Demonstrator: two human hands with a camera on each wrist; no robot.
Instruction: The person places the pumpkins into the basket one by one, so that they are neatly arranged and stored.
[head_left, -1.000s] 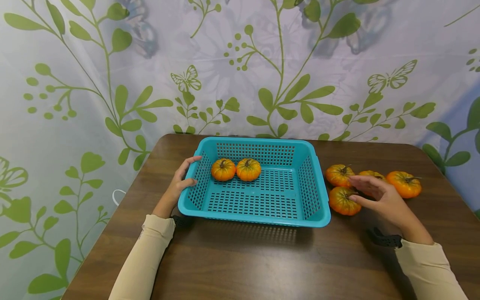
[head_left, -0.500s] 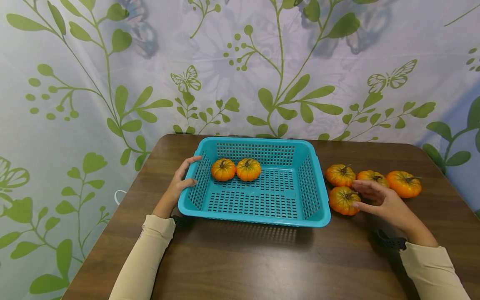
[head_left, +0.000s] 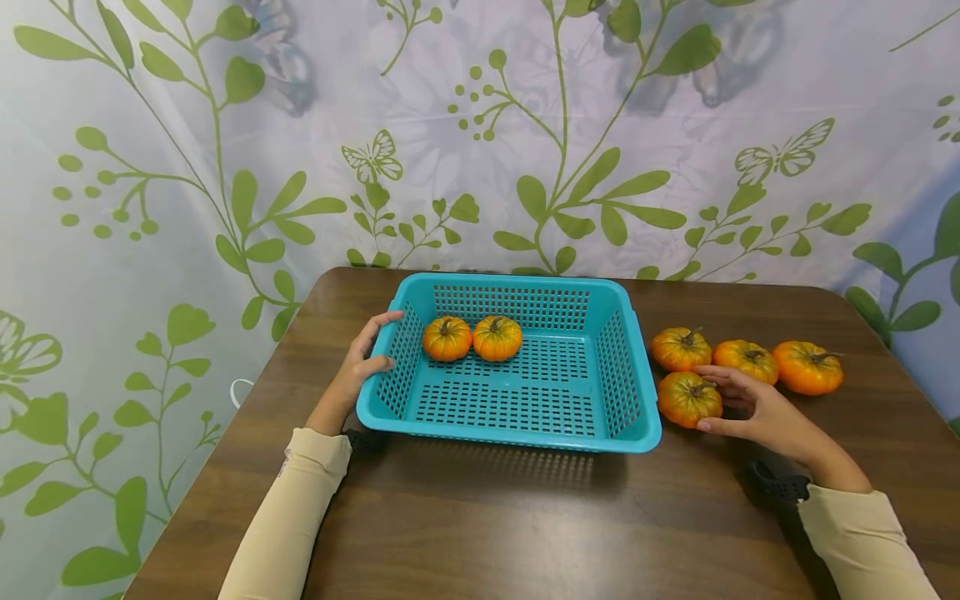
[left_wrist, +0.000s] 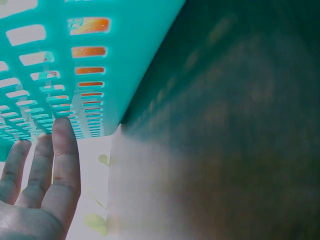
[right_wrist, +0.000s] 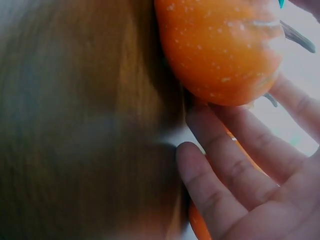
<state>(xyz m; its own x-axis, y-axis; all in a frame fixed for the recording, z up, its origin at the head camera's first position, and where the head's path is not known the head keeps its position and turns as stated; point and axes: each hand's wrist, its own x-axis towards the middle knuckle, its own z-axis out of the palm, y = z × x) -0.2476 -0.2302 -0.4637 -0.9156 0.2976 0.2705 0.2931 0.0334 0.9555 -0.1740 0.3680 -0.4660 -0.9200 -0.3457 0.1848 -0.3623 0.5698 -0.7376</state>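
A turquoise perforated plastic basket (head_left: 480,442) stands on the table, with two small orange pumpkins (head_left: 447,339) side by side in its left part. My left hand (head_left: 356,367) holds the basket's left rim, its thumb over the edge. Fairly straight fingers (left_wrist: 65,155) lie against the outer wall in the left wrist view. To the right of the basket, my right hand (head_left: 757,410) has its thumb and fingers about the right side of the nearest pumpkin (head_left: 686,402). In the right wrist view fingertips meet that pumpkin (right_wrist: 225,50); its far side is hidden there.
Behind the right hand, three more pumpkins sit in a row: a left one (head_left: 677,348), a middle one (head_left: 746,360) and a right one (head_left: 808,368). The brown wooden table (head_left: 480,533) ends at a leaf-patterned cloth backdrop (head_left: 480,150).
My right hand has come down from above the pumpkins, and its fingers and thumb have drawn in on the nearest one. The left hand and the basket have stayed put.
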